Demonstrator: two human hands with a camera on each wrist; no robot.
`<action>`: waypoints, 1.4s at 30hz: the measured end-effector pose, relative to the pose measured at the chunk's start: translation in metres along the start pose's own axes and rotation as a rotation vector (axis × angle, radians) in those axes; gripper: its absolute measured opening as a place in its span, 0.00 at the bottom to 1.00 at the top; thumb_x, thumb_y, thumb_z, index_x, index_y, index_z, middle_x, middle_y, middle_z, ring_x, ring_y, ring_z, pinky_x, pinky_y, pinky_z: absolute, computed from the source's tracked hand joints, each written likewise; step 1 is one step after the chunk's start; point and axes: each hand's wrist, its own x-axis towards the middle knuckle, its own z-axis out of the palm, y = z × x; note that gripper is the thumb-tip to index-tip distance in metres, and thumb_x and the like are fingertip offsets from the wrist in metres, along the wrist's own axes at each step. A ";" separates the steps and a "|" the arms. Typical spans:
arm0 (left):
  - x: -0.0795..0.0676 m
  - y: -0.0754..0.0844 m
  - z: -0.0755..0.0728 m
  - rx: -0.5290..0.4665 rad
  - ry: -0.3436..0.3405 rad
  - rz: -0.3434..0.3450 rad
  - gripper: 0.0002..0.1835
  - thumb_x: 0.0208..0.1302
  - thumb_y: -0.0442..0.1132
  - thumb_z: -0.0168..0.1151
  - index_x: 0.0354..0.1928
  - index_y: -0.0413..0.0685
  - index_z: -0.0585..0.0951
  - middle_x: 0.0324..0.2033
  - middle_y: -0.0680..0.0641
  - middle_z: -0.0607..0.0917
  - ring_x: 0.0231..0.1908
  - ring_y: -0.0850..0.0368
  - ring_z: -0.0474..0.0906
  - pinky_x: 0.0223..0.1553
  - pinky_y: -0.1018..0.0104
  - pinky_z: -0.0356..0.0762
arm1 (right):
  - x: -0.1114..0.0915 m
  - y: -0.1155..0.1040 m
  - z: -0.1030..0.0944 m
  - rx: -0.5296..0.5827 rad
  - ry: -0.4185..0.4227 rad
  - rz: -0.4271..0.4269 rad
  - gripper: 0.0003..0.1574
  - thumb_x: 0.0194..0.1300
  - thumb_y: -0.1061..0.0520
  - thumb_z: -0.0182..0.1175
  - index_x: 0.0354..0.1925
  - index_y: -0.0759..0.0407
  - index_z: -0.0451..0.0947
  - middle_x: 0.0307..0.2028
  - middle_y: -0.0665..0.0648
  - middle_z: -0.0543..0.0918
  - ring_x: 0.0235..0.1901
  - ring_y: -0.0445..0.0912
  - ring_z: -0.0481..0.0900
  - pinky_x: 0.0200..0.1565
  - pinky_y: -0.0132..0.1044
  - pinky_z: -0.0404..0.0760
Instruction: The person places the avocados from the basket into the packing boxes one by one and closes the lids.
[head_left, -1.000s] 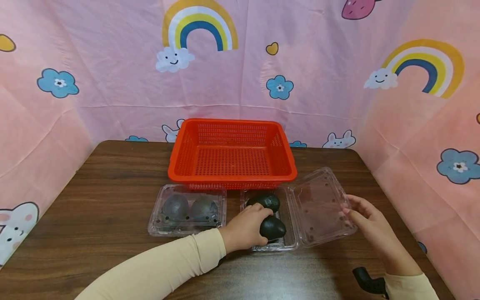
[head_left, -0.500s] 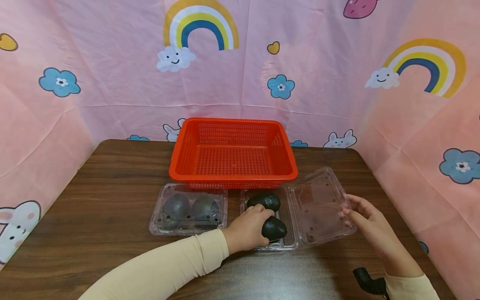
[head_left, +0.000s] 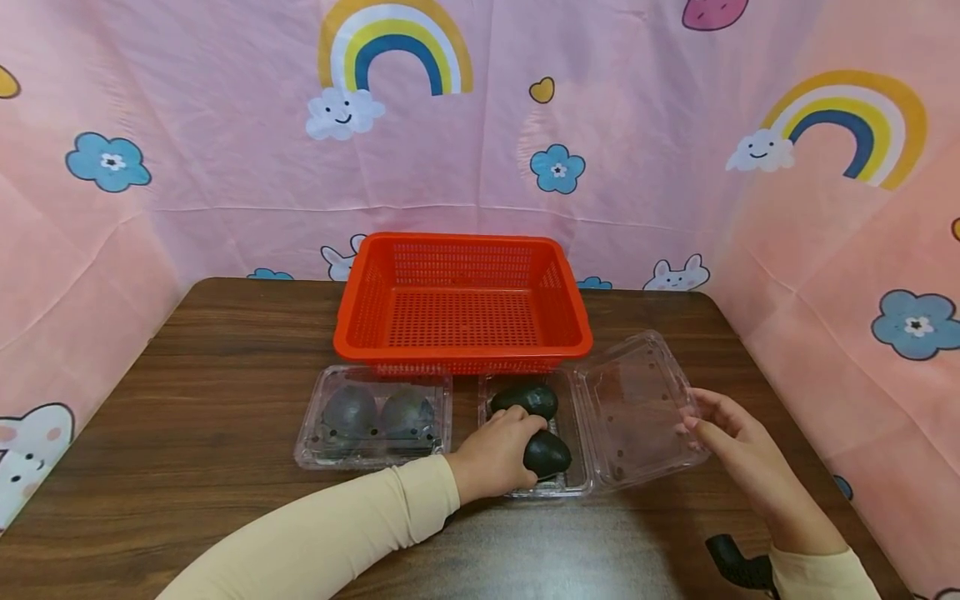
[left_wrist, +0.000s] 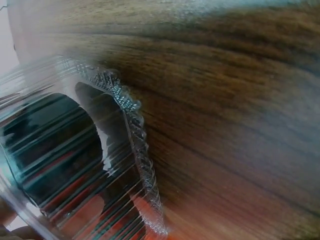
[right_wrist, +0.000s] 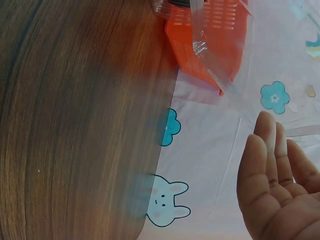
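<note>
In the head view, my left hand [head_left: 493,458] grips the nearer dark green avocado [head_left: 547,455]. That avocado is in an opened clear plastic clamshell [head_left: 582,433], with a second avocado [head_left: 528,401] behind it. Dark fruit [left_wrist: 55,145] shows through the clear plastic in the left wrist view, with fingertips low at the left. My right hand [head_left: 738,446] holds the outer edge of the clamshell lid [head_left: 637,417], which is folded out to the right. Extended fingers of the right hand [right_wrist: 280,190] meet the clear lid edge in the right wrist view.
A closed clear clamshell [head_left: 315,446] with two dark round fruits stands to the left. Behind both boxes is a red perforated basket [head_left: 465,352], with nothing seen inside. The wooden table [head_left: 225,375] meets a pink patterned cloth [head_left: 247,167]. A black piece [head_left: 738,571] sits by the right cuff.
The view shifts slightly. Both hands keep almost the same places, the left on the avocado and the right at the lid; the lid stays folded out.
</note>
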 end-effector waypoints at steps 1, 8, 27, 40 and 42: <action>0.000 0.000 0.000 0.000 0.001 0.001 0.31 0.46 0.38 0.75 0.56 0.44 0.78 0.46 0.44 0.78 0.45 0.50 0.73 0.47 0.61 0.77 | 0.000 -0.001 0.000 -0.005 0.001 0.003 0.29 0.74 0.58 0.49 0.66 0.71 0.58 0.41 0.37 0.78 0.41 0.29 0.78 0.41 0.23 0.74; 0.000 0.001 -0.001 -0.005 -0.003 -0.008 0.31 0.46 0.37 0.76 0.56 0.44 0.78 0.46 0.43 0.78 0.46 0.49 0.73 0.48 0.59 0.77 | -0.002 -0.003 0.000 -0.031 0.013 0.018 0.28 0.74 0.59 0.50 0.67 0.69 0.59 0.40 0.36 0.78 0.40 0.28 0.77 0.40 0.23 0.74; -0.005 0.004 -0.008 -0.042 -0.039 -0.021 0.28 0.49 0.37 0.74 0.55 0.42 0.78 0.47 0.43 0.78 0.49 0.48 0.74 0.50 0.58 0.76 | -0.008 -0.003 0.001 0.032 0.008 -0.024 0.26 0.74 0.62 0.47 0.66 0.73 0.58 0.42 0.38 0.78 0.41 0.29 0.78 0.38 0.27 0.77; -0.008 0.003 -0.011 -0.046 -0.024 -0.008 0.26 0.49 0.37 0.74 0.53 0.41 0.79 0.46 0.43 0.78 0.46 0.49 0.74 0.47 0.61 0.76 | -0.010 -0.004 0.002 0.023 0.016 -0.035 0.26 0.73 0.61 0.51 0.64 0.71 0.60 0.42 0.38 0.79 0.41 0.31 0.80 0.38 0.27 0.78; -0.009 0.003 -0.011 -0.042 -0.022 -0.004 0.26 0.49 0.37 0.74 0.53 0.41 0.79 0.46 0.43 0.78 0.46 0.49 0.74 0.48 0.61 0.76 | -0.010 -0.004 0.001 0.032 0.016 -0.035 0.26 0.72 0.61 0.52 0.64 0.71 0.61 0.41 0.39 0.79 0.41 0.32 0.80 0.39 0.27 0.78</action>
